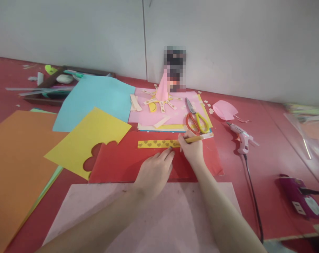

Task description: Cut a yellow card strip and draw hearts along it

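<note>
My left hand (155,170) lies flat, fingers stretched, on a red paper sheet (117,163), its fingertips just below a yellow ruler (158,143) printed with hearts. My right hand (192,147) is closed around a pencil (198,138) whose tip meets the ruler's right end. Red-and-yellow-handled scissors (196,118) lie just beyond the right hand, on a stack of pink and yellow sheets (175,117). A pink paper cone (162,89) stands on a star-shaped paper piece farther back.
A yellow sheet (93,138) with a flower-shaped cutout, a blue sheet (96,100) and an orange sheet (14,165) lie to the left. A glue gun (242,138) with its cord and a purple power strip (298,196) are at right. A pink board (161,218) sits nearest me.
</note>
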Motion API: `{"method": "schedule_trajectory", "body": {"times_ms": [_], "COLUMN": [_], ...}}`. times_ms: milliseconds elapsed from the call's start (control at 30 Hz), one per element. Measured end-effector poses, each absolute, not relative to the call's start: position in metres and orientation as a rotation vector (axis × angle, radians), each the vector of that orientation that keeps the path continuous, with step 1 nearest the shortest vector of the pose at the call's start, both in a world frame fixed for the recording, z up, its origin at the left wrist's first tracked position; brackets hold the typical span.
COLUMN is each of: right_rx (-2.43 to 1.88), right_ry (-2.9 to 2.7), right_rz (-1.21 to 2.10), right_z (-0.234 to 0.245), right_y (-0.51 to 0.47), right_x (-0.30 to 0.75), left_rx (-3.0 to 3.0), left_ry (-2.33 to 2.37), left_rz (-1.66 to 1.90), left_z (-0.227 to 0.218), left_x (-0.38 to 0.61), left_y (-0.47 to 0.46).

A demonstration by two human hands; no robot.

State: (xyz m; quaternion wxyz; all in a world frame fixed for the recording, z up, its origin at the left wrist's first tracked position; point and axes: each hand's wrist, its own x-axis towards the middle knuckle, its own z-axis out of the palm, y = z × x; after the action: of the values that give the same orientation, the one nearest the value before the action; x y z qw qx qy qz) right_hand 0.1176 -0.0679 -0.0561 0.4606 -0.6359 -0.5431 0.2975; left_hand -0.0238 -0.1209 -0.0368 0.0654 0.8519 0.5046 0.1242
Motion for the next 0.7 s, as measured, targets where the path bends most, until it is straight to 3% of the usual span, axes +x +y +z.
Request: {"method": "schedule_trajectory", "body": {"times_ms": [700], "right_rx": [-1.563], "right_ry": [-1.319], "right_rz": [0.705], "right_z": [-0.0579], "right_y": [-0.067], "right_x": [0.1188], "left_rx": [2.572], "left_ry": [1.516], "left_rz": [0.366], "left_z": [-0.0362], "left_x": [-0.0241], "left_y": [-0.1209]}}
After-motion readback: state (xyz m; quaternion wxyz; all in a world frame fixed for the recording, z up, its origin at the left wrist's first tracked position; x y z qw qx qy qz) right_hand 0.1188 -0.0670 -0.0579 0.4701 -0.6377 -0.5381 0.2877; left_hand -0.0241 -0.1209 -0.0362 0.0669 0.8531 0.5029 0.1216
